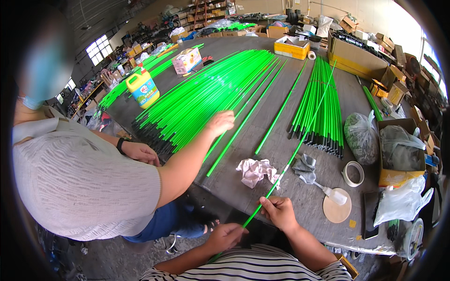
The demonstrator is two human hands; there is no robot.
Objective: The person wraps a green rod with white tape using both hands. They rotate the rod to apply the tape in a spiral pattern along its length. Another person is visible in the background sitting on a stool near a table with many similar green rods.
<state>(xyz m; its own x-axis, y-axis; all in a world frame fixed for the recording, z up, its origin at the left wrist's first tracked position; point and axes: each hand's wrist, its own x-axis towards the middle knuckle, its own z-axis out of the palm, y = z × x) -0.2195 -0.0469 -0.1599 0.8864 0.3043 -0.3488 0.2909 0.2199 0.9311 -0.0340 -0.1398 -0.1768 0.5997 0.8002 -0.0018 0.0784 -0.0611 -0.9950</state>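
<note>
A long, thin green rod (296, 152) runs slantwise from my waist out over the table. My left hand (227, 237) is closed around its near end. Farther along, my right hand (277, 211) pinches the same rod between thumb and fingers. The rod passes over a bundle of green rods with black ends (316, 105). Beside it, near my right hand, lie a crumpled pink cloth (255, 172) and a grey cloth (304, 167). A small white squeeze bottle (335, 195) rests on a round tan disc (337, 213).
A co-worker stands at left, one hand (220, 122) over a wide spread of green rods (211, 89). Single rods lie beside it. Around the table (225, 187) are a yellow jug (143, 89), a tape roll (353, 173), plastic bags (361, 138), cartons (356, 58) and a dark phone-like slab (370, 215).
</note>
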